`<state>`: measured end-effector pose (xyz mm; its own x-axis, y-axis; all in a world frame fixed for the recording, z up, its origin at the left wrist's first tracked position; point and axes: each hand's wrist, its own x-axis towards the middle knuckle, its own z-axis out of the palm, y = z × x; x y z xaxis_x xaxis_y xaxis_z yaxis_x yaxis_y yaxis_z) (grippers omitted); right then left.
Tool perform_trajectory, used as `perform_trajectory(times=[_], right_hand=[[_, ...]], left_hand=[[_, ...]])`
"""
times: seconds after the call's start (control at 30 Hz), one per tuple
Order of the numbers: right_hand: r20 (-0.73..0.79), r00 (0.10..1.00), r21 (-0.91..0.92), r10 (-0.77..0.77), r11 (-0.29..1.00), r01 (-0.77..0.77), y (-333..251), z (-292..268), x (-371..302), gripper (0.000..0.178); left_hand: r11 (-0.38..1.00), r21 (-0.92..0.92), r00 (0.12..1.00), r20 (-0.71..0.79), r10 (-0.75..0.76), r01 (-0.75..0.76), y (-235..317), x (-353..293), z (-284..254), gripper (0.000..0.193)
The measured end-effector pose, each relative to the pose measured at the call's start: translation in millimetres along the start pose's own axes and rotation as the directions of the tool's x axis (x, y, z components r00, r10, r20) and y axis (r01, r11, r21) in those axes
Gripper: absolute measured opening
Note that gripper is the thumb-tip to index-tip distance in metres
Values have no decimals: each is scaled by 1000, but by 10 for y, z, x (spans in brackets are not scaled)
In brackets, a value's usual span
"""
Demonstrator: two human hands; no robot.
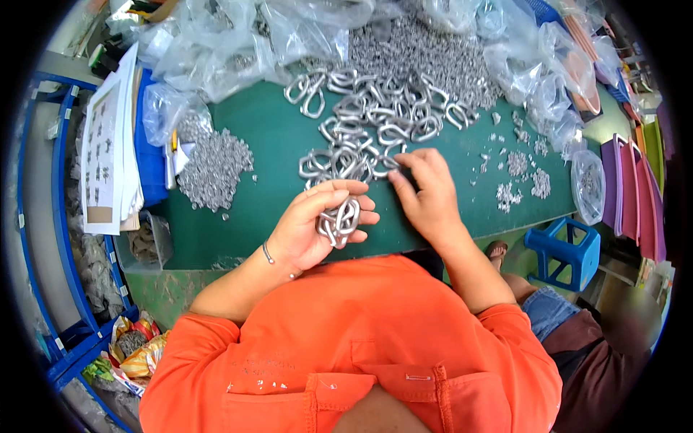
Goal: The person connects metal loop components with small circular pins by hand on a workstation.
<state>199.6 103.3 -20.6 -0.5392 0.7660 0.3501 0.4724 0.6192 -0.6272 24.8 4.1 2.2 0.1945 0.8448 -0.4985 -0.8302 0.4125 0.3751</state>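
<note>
My left hand [302, 220], palm up, cradles a small bunch of silver metal links [338, 222] above the table's near edge. Curled fingers and thumb surround the bunch. At the near side of a heap of similar oval, bent-rod links [382, 108], my right hand [429, 191] has its thumb and forefinger at one link [390, 163], which appears pinched between them. The remaining fingers of that hand are bent, and its palm faces down. How the links in my left palm lie against each other is partly hidden.
The green table [271, 144] carries a pile of small grey metal parts [215, 169] at left and a large one [426, 58] behind. Clear plastic bags [216, 50] line the back. A blue stool [564, 252] and a seated person [577, 332] are at right.
</note>
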Motion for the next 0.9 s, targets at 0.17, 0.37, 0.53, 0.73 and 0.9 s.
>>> perform_trajectory(times=[0.17,0.37,0.53,0.73,0.9], right_hand=[[27,997,167,72,983,-75,55,-47,56,12],[176,925,415,337,827,-380,25,-178,-34,8],[284,852,593,439,618,-516,15,-278,-190,9],[272,890,689,365,572,-445,22,-287,-238,9],[160,945,631,285,707,-320,112,-226,-248,9]], left_hand=[[993,42,994,15,106,-107,344,212,153,14],[956,-133,943,179,281,-260,1362,589,792,10],[790,-20,766,230,600,-613,2145,988,1836,15],[-38,908,657,330,677,-417,2777,1794,1852,29],[-578,795,672,531,516,-185,2362,1583,1531,35]])
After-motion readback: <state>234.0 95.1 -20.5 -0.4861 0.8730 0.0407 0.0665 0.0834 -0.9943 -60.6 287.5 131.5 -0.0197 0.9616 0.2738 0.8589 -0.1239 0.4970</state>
